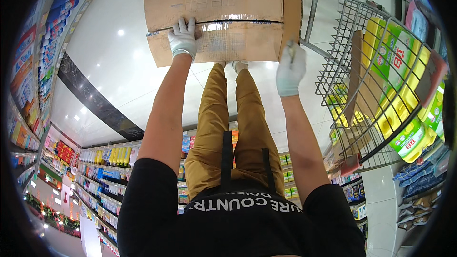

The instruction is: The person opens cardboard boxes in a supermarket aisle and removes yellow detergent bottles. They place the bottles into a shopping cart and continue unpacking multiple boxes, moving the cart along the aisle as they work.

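A brown cardboard box (246, 3) lies in front of my feet, with clear tape along its middle seam and a flap sticking out at its right end. My left hand (183, 38), in a white glove, rests with spread fingers on the box near the seam's left end. My right hand (292, 65), also gloved, is blurred beside the box's lower right corner. Its fingers are closed on a small, thin object (292, 50) that is too blurred to name.
At the right stands a wire shopping cart (351, 60) holding yellow-green bottles (394, 51) and cardboard pieces (369, 85). Stocked store shelves (103, 166) run along the left and behind me. Folded textiles (421, 182) lie at the far right. The floor (107, 78) is glossy tile.
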`<state>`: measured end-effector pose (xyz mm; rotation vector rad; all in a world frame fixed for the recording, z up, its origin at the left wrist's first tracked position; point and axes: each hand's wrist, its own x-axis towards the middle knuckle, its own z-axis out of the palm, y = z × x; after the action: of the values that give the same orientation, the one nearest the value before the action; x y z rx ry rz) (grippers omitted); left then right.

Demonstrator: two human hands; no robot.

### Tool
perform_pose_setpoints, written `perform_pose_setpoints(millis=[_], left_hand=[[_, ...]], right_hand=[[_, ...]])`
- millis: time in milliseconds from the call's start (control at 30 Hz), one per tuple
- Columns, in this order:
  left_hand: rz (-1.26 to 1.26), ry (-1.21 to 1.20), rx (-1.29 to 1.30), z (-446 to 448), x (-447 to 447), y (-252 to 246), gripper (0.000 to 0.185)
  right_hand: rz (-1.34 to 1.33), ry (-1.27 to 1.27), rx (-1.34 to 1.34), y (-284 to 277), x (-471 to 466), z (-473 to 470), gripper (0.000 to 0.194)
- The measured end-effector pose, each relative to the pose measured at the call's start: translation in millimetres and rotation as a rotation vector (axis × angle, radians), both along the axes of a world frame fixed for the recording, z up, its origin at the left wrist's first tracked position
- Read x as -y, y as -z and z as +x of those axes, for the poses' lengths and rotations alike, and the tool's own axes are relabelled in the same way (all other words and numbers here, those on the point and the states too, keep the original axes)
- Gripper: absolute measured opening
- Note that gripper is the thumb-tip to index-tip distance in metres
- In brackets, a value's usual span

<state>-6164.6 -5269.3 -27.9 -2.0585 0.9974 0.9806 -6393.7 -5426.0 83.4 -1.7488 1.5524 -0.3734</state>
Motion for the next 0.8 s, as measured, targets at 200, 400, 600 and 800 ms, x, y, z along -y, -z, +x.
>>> perform_pose_setpoints(millis=[200,400,600,800], left_hand=[[-0.019,-0.019,0.035,-10,4,14,0.082],[-0.063,0.041,-0.031,-14,4,-2,0.082],[-0.036,0.110,-0.136,-18,-6,-2,0.085],[-0.133,0.009,-0.131,-22,1,10,0.086]], right_hand=[[0.109,-0.059,-0.280,19,3,-6,0.038],[0.015,-0.231,-0.335,49,1,4,0.043],[-0.052,-0.252,-0.332,49,31,-2,0.050],[0.296,-0.510,-0.260,88,44,13,0.064]])
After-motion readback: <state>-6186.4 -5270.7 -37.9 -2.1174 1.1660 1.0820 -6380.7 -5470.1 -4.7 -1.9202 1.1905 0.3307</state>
